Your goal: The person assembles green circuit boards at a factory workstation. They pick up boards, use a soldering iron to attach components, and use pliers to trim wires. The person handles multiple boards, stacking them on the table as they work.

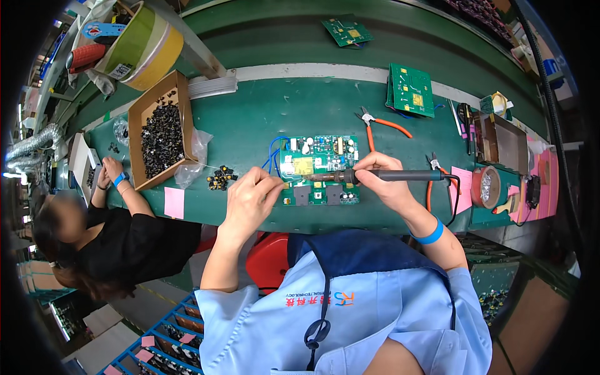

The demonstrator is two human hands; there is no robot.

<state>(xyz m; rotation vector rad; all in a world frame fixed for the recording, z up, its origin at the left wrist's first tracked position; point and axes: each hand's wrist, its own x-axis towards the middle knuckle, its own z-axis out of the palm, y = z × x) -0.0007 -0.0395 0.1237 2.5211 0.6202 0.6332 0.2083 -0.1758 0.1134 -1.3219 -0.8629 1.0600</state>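
A green circuit board [319, 164] lies on the green bench in front of me, with blue wires [273, 152] looping off its left side. My right hand [383, 181] grips a soldering iron [403, 175], whose tip reaches left over the middle of the board. At the board's left edge is my left hand [251, 199], thumb and fingers pinched together; whatever they hold is too small to make out. Just left of that hand sits a small heap of black and yellow components [221, 179].
A cardboard box [187, 119] of small black parts stands at left, near a seated co-worker [125, 225]. Orange-handled pliers [382, 123] and cutters [431, 181] lie right of the board. Further boards [409, 90] stand behind. A solder reel [486, 187] sits at far right.
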